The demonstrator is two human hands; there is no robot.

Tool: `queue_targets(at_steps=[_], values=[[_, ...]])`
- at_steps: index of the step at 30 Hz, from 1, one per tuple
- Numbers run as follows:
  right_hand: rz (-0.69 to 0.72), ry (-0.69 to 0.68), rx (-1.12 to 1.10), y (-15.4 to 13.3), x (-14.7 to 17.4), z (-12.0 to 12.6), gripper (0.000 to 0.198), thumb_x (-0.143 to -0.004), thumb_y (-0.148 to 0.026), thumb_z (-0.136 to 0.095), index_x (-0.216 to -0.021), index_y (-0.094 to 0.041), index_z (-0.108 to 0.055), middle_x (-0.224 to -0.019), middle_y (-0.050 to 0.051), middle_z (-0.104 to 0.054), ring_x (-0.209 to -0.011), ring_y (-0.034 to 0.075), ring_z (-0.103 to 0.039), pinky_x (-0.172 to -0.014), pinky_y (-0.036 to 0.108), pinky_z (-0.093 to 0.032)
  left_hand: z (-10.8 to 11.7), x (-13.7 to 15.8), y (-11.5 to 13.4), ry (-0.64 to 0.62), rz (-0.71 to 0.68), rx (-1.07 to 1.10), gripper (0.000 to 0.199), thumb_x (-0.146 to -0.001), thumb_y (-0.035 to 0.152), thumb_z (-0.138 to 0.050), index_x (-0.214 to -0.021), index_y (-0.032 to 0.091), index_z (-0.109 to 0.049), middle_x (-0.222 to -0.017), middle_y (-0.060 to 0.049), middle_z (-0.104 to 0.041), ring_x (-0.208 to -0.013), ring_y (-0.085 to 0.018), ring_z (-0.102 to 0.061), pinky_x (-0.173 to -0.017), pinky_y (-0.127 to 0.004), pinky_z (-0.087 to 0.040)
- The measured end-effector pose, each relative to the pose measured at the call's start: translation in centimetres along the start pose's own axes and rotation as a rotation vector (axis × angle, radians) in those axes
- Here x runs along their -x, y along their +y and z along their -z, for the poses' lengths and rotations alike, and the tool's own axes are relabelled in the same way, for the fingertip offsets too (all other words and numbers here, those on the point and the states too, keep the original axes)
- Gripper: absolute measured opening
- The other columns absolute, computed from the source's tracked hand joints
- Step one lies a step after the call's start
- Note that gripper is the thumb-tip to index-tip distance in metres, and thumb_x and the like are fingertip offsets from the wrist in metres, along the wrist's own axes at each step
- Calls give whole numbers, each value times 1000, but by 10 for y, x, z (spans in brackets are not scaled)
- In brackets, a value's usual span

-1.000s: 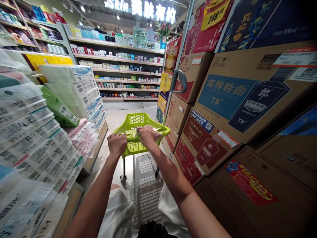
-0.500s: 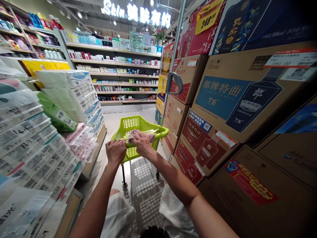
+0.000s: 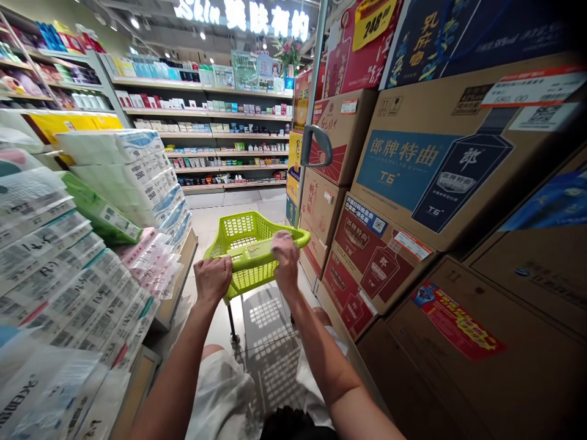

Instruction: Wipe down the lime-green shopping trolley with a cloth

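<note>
Pale tiles (image 3: 204,217) floor one shop aisle; at its far end one wall unit (image 3: 211,110) carries six tiers of goods, too many and too small to count; over it hangs one lit sign (image 3: 247,18), one Latin word and four characters.

One green cart (image 3: 245,284) stands mid-aisle, before the person's two knees; its one bar (image 3: 245,264) faces the person, with one label (image 3: 259,249) on it; one leg (image 3: 233,321) shows clearly, at the left.

Two hands are on the bar: the left hand (image 3: 213,278) is at its left end, fingers curled closed over it; the right hand (image 3: 287,260) is near its right end, closed round one pinkish cloth (image 3: 280,238); whether any fingers of that hand also grip the bar, I cannot tell.

To the right of the cart rise stacked boxes, among them one T6 box (image 3: 398,171) and two maroon boxes (image 3: 360,235), one above the other; one pole (image 3: 316,85) with one grey handle (image 3: 323,146) stands beside them; to the left lie many paper packs (image 3: 46,244) and one green pack (image 3: 98,208).
</note>
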State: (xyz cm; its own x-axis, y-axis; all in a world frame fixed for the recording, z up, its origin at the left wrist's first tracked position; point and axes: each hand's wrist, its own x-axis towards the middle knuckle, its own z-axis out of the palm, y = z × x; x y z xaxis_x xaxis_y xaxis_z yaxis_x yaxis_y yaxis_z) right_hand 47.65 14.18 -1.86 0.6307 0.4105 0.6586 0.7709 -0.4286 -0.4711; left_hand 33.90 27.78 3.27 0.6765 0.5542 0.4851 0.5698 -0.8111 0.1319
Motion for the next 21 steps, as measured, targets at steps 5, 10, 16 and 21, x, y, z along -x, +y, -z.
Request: queue_targets(at_steps=[5,10,16,21], values=[[-285,67,51,-27,14,-18,68,-82,10,-42,-143,-13,-61,-166,17,-36,-161,32,-22,-126,51,-39,-2,1,9,45,27,-10,53,-101,36,-28,-76,20,-72,-90,-15,-79,-93,-30,-66,-95,-48,-33],[-41,42,-79,-34,32,-44,55,-94,-4,-45,-135,-32,-69,-149,4,-59,-157,26,-32,-126,53,-39,-3,5,9,32,-31,4,49,-101,36,-29,-83,21,-72,-91,-12,-80,-95,-30,-66,-97,-47,-33],[-407,324,-127,15,1,-33,60,-86,3,-33,-136,-9,-64,-156,22,-49,-158,29,-27,-124,56,-36,-5,6,12,51,-12,-15,51,-102,36,-27,-82,20,-71,-91,-13,-79,-94,-30,-66,-98,-48,-33],[-186,164,-117,39,1,-32,57,-84,1,-43,-127,-21,-71,-158,12,-49,-154,23,-36,-121,43,-43,-7,5,11,68,-48,-17,51,-103,37,-28,-80,21,-70,-87,-12,-79,-92,-30,-65,-96,-49,-33]])
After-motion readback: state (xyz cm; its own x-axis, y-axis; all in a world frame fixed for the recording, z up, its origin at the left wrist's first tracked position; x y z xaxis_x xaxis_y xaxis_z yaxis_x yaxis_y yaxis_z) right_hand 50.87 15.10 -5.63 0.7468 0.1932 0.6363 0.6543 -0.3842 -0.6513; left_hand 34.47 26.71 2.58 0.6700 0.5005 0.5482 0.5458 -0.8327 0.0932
